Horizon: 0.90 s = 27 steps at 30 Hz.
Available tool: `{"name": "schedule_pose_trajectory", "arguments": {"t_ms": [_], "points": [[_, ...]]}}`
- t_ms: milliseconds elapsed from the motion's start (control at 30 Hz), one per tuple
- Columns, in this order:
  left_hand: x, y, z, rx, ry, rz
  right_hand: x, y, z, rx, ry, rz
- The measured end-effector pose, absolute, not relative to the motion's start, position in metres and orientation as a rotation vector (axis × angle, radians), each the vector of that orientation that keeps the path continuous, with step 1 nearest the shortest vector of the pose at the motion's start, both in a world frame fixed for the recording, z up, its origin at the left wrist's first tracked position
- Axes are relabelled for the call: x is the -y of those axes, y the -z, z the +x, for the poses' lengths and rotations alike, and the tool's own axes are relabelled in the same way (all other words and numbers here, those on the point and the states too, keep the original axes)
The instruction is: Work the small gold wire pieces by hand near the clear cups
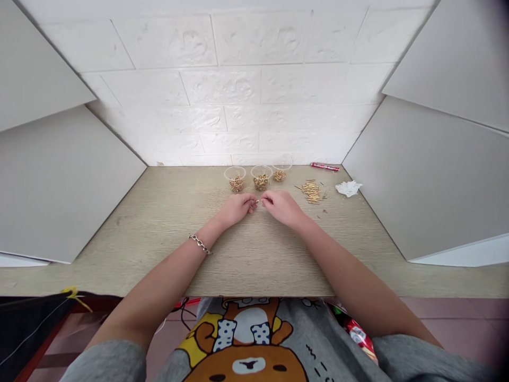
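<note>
1. Three small clear plastic cups sit in a row at the far middle of the pale wood-grain bench (167, 223): left cup (235, 179), middle cup (261, 177), right cup (280, 172), each holding small brass-coloured bits.
2. Left hand (237, 208) and right hand (281, 205) meet just near of the cups, fingertips pinched narrow on one tiny brass-coloured pin (258, 201) between them.
3. Loose pile of the same brass pins (311, 191) lies to the right, with a crumpled white scrap (348, 188) and a red pen (325, 166) further right.
4. Looks like the fiddly handling-one-pin stage; I'd guess the next move needs a steady pinch so it doesn't slip.
</note>
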State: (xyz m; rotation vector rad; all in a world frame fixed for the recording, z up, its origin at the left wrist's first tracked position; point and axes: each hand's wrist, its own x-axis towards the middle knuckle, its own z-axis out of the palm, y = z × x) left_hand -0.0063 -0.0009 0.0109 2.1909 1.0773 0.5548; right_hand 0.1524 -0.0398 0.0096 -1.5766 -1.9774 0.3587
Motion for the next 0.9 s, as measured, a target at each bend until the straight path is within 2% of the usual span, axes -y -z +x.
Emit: {"name": "schedule_pose_trajectory", "arguments": {"t_ms": [267,600,900], "points": [[0.002,-0.009,-0.006,-1.116,-0.596,2.058,0.038,-0.002,0.146,1.854,-0.343,-1.529],[-0.004,-0.001,-0.005,-0.969,-0.649,1.836,0.038,0.002,0.141,1.597,-0.596,-1.482],[0.001,-0.009,-0.006,-1.016,-0.602,1.935,0.039,-0.004,0.149,1.776,-0.523,-1.459]]}}
